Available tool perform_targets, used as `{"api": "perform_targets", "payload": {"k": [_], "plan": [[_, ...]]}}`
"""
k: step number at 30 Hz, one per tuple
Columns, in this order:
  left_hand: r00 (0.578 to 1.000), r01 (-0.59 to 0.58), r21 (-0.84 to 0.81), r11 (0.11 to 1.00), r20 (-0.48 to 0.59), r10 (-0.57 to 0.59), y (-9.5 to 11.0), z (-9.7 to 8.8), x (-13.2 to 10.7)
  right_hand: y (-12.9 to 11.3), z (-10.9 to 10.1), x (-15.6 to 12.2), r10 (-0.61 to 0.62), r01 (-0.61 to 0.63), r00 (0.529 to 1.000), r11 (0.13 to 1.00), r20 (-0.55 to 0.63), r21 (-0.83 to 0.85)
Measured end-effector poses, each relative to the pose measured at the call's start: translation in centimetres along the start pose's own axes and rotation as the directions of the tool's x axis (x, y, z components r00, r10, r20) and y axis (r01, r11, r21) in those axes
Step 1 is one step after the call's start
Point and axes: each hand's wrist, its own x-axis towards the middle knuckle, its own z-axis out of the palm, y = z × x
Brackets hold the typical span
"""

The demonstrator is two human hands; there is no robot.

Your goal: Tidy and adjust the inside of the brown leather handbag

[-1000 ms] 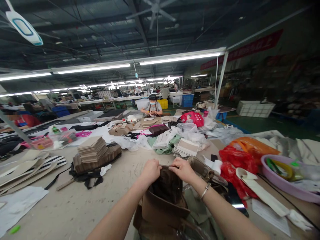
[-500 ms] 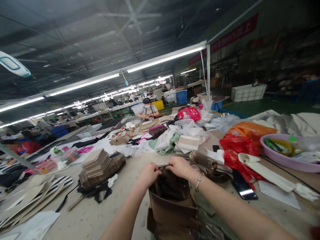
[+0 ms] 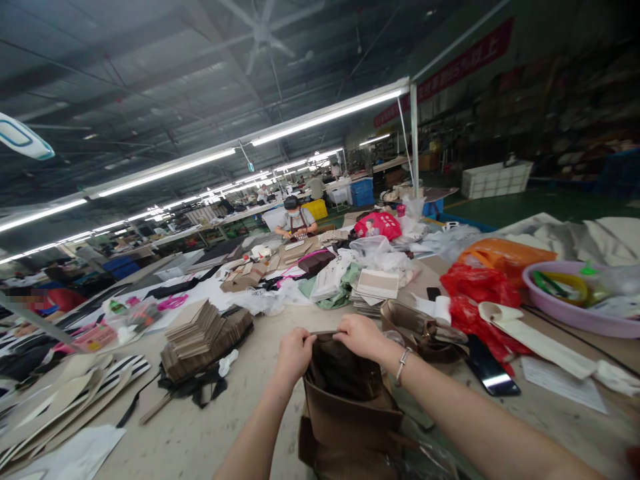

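Note:
A brown handbag [image 3: 350, 417] stands on the worktable in front of me, its mouth open and its dark lining showing. My left hand [image 3: 296, 350] pinches the far rim at its left corner. Further right along the same rim, my right hand [image 3: 363, 337] grips the edge between thumb and fingers, with a bracelet on that wrist. The bag's lower part runs out of the picture at the bottom. A second brown bag [image 3: 417, 327] lies just beyond my right hand.
Stacked brown pieces [image 3: 200, 333] sit to the left, with striped and beige cut strips [image 3: 85, 400] nearer. On the right are a phone [image 3: 493, 367], red plastic bags [image 3: 475, 293] and a purple basin [image 3: 575, 310]. A co-worker [image 3: 297, 220] sits across the table.
The left hand has shifted slightly along the rim toward its left corner, leaving a wider gap between my hands. Both still hold the bag; the view has shifted slightly.

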Motion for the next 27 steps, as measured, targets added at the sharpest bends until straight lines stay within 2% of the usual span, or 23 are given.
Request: {"api": "perform_targets", "payload": {"k": [7,14,18,22,25,27], "plan": [[0.999,0.019,0.092,0.996,-0.037,-0.015,-0.2,0.5,-0.2,-0.3,0.3,0.0,-0.009,0.009,1.0,1.0,0.017,-0.016],[0.998,0.019,0.106,0.994,-0.062,-0.012,-0.2,0.7,-0.5,-0.6,-1.3,-0.4,-0.082,0.085,0.995,0.995,0.055,-0.056],[0.997,0.016,0.077,0.997,-0.076,-0.01,-0.1,0.7,-0.7,-1.3,-2.0,0.2,-0.128,0.136,0.987,0.987,0.095,-0.088],[0.991,0.005,-0.022,1.0,-0.131,-0.007,0.0,0.0,-1.4,-2.3,-1.4,1.0,-0.122,0.133,0.988,0.984,0.096,-0.115],[0.982,0.041,-0.093,0.995,-0.18,-0.057,0.6,-0.9,-2.8,-2.5,-0.8,1.3,-0.094,0.104,0.992,0.988,0.089,-0.112],[0.984,0.051,-0.104,0.993,-0.165,-0.068,1.1,-1.1,-4.3,-2.5,-0.6,1.4,-0.089,0.097,0.993,0.99,0.083,-0.1]]}}
